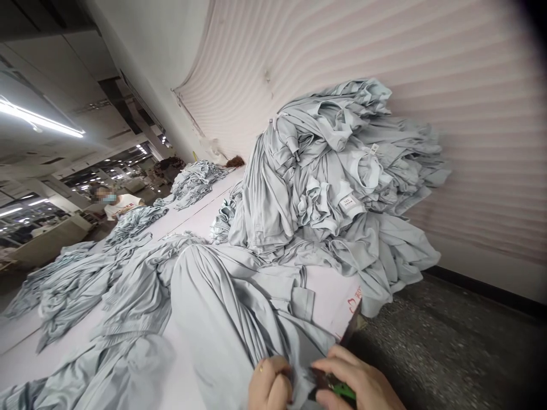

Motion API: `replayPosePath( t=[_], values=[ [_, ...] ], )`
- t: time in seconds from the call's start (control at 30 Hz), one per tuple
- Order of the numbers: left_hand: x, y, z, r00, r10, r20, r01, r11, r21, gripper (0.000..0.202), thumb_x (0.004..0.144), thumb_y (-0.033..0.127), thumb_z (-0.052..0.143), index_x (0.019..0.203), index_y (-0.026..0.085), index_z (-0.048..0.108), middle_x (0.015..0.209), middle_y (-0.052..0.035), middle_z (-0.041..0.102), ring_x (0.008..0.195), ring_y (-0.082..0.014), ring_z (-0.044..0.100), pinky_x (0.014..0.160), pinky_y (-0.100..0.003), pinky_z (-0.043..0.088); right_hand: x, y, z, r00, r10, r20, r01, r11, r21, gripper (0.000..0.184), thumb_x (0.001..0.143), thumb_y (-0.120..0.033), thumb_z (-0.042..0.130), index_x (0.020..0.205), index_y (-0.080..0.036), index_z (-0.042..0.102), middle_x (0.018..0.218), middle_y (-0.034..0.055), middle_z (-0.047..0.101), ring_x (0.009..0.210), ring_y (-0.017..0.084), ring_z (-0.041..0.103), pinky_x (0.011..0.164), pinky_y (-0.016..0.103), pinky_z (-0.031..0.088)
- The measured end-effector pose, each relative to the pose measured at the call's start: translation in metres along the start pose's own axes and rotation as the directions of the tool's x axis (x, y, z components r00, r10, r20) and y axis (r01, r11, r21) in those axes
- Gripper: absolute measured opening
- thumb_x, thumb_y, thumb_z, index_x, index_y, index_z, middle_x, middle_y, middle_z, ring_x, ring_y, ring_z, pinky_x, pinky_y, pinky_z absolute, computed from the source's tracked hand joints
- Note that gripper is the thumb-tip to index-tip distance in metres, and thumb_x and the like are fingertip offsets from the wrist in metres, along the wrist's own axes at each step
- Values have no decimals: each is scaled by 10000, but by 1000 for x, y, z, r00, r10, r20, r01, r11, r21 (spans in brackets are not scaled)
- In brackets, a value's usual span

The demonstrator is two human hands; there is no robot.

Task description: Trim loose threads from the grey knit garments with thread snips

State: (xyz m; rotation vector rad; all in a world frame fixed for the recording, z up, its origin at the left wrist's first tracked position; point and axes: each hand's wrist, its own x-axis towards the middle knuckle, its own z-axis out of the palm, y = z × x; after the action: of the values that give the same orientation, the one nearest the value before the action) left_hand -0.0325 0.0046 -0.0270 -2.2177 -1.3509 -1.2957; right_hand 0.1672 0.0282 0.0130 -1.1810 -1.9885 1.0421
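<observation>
Pale grey garment (222,307) is lying draped over the bench (328,285), its near end reaching between the two hands. The left hand (271,384) is clutching its cloth with curled fingers; the right hand (361,380), just beside the fabric, is gripping a partly hidden green-and-dark tool (343,390).

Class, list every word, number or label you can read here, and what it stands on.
None reads with certainty.
White label on the piled garments: too small.
Collar tag: too small.
Red marks on the table: unclear.
Red lettering on another person's shirt: blurred.
</observation>
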Motion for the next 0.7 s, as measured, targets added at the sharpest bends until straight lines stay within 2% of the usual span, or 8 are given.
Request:
replayPosePath(
  t=[0.13, 0.27, 0.43, 0.5, 0.57, 0.63, 0.67, 0.7],
  values=[
    [2, 1, -2, 999, -24, 24, 25, 999, -42, 417, 995, 385, 184, 642, 226, 336, 748, -34, 562, 562, -140, 483, 532, -265, 353, 1, -3, 1, 998, 1, 59, 2, 999, -49, 211, 816, -189, 565, 953, -277, 698, 834, -13, 647, 691, 140, 661, 610, 180, 479],
    [5, -1, -3, 997, -31, 64, 36, 996, -82, 390, 991, 371, 204, 650, 232, 332, 741, -29, 538, 551, -137, 476, 503, -252, 347, 4, -4, -3, 995, 35, 93, -30, 998, -58, 215, 821, -190, 572, 953, -285, 713, 871, -11, 663, 722, 143, 669, 625, 181, 479],
    [3, -6, 0, 996, -32, 82, 41, 993, -111, 326, 974, 322, 280, 661, 237, 320, 747, -25, 525, 559, -134, 459, 503, -248, 360, 4, 1, -3, 998, 47, 37, -47, 999, -19, 230, 811, -193, 585, 962, -292, 727, 887, -7, 693, 769, 156, 683, 673, 181, 501],
    [3, -6, 1, 996, -37, 77, 46, 992, -114, 316, 965, 302, 296, 658, 235, 328, 766, -31, 536, 571, -134, 474, 511, -248, 372, 3, 5, 1, 998, 55, 9, -55, 998, 23, 230, 823, -194, 570, 965, -288, 724, 883, -7, 700, 790, 158, 690, 692, 183, 507],
    [4, -5, 2, 997, -48, 67, 58, 986, -155, 310, 956, 284, 323, 652, 230, 347, 815, -47, 583, 608, -138, 523, 540, -251, 404, 4, 10, 5, 998, 60, -15, -59, 997, 56, 271, 778, -178, 603, 1012, -279, 695, 914, -8, 701, 822, 167, 689, 707, 191, 511],
    [6, -3, 0, 985, -131, 113, 154, 959, -238, 271, 939, 311, 410, 682, 229, 430, 793, -33, 631, 620, -138, 568, 562, -242, 440, 6, 14, 11, 998, 40, -44, -37, 998, 58, 257, 761, -146, 590, 980, -257, 666, 899, -9, 697, 819, 170, 683, 711, 207, 510],
    [8, -3, -2, 963, -212, 169, 251, 931, -266, 215, 927, 337, 460, 745, 232, 505, 744, -15, 645, 599, -134, 576, 563, -234, 453, 8, 16, 13, 997, 32, -67, -29, 998, 48, 211, 775, -137, 565, 935, -244, 651, 876, -7, 695, 805, 170, 679, 706, 216, 508],
    [11, -3, -4, 922, -305, 240, 365, 891, -270, 168, 912, 368, 503, 837, 235, 573, 690, 4, 649, 573, -132, 579, 562, -229, 467, 11, 17, 14, 996, 26, -90, -23, 999, 38, 169, 801, -132, 531, 886, -234, 636, 846, -5, 690, 786, 168, 676, 697, 224, 507]
  ],
)
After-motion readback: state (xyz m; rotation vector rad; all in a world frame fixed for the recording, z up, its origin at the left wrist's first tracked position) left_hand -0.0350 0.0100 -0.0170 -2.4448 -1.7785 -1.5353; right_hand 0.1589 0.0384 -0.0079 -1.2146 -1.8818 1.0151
